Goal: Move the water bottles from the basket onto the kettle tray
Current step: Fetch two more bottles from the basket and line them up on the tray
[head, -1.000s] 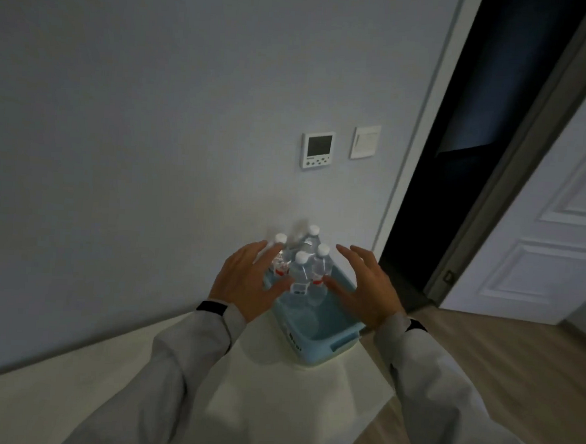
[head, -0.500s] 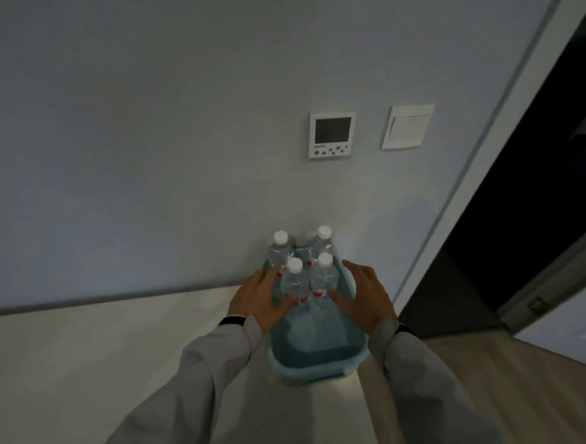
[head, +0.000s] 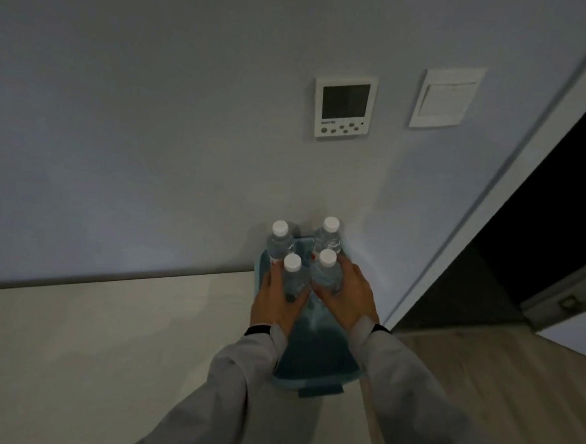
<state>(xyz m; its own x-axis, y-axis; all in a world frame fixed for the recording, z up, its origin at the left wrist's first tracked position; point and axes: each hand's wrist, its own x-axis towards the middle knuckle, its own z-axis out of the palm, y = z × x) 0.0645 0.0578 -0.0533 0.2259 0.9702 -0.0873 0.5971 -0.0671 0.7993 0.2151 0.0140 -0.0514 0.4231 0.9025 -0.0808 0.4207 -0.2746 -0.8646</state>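
Your left hand [head: 274,301] has its grip wrapped around the near-left bottle [head: 293,278] inside the blue basket [head: 313,367], fingers curled on its body below the white cap; your right hand [head: 347,299] has its grip closed on the near-right bottle [head: 326,273], thumb across the front of it; both of these bottles stand upright and touch each other in the basket's far half; just behind them, against the basket's far wall, the far-left bottle [head: 279,243] and the far-right bottle [head: 328,236] stand upright and untouched by either hand; the basket's near half shows only its bare blue floor between your grey sleeves [head: 241,373]; the basket sits on the pale worktop [head: 106,330], at the worktop's right end and pushed up to the wall [head: 154,110]; on that wall above the basket hang a thermostat panel [head: 345,108] and, to its right, a light switch [head: 445,97]; right of the basket a dark doorway [head: 524,236] opens over wooden floor [head: 497,388].
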